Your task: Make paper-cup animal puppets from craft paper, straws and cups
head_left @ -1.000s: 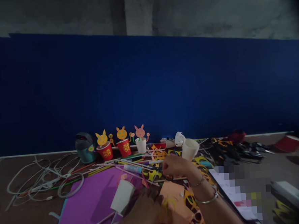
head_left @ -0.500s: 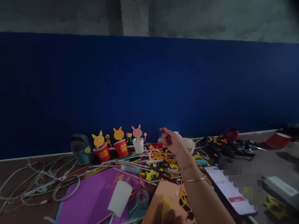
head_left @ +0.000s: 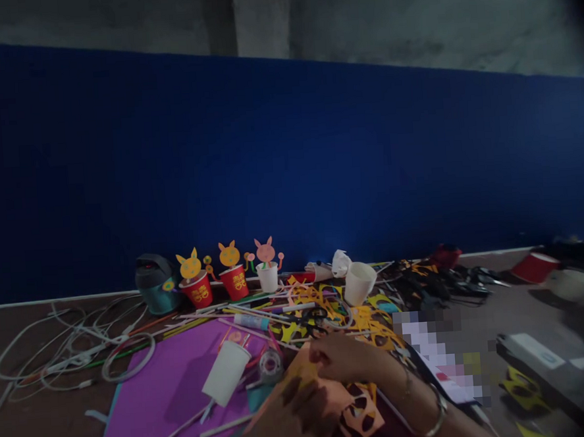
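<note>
My left hand [head_left: 296, 409] is low in the middle, fingers curled over a sheet of orange paper [head_left: 305, 361]. Close beside it, my right hand [head_left: 347, 359], with bracelets on the wrist, has its fingers closed over the sheet's upper part; what lies in them is hidden. A piece of orange paper with cut-out holes [head_left: 366, 415] hangs below the right wrist. To the left, a white paper cup [head_left: 226, 373] lies tilted on purple paper [head_left: 168, 378], near a roll of clear tape [head_left: 270, 366]. Black-handled scissors [head_left: 314, 319] lie among the scraps behind.
Three cups with paper cat heads [head_left: 267, 276] stand by the blue partition [head_left: 288, 159]. A teal container [head_left: 156, 289] and white cables [head_left: 82, 350] are left. An upright white cup [head_left: 360, 283] stands behind my hands. A phone [head_left: 442, 367] lies right, with a red cup [head_left: 535, 267] beyond.
My right hand has come down and back from pointing near the white cup to the orange paper beside my left hand. The view has shifted slightly.
</note>
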A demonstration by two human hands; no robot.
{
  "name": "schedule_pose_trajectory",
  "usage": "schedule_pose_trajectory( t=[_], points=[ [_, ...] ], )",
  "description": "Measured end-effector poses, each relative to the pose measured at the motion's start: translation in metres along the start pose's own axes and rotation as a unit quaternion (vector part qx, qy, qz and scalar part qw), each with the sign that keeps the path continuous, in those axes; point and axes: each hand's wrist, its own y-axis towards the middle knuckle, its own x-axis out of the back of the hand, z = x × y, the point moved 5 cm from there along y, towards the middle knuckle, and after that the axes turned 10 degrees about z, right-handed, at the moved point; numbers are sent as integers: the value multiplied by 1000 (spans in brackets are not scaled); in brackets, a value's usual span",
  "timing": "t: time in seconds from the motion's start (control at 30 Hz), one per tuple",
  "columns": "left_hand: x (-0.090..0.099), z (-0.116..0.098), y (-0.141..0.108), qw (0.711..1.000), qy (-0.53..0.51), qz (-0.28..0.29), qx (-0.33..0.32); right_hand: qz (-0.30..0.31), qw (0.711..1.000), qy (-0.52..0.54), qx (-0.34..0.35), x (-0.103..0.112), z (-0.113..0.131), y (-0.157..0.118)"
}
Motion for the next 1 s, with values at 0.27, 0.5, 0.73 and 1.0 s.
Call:
schedule_pose_trajectory(
  t=[0.27,0.5,0.73,1.0],
  points=[
    [3,20,-34,978,6,7,207,-60,998,26,3,-18,-9,-25],
    [-22,1,-23,987,129,-85,46,-144,980,-132,-41,-32,-9,-10],
    [-34,15,-26,989,26,-27,145,-213,930,-231,-191,-9,-47,-14],
    [28,7,12,944,-98,70,307,-259,951,-115,-123,13,-28,-27]
  ],
)
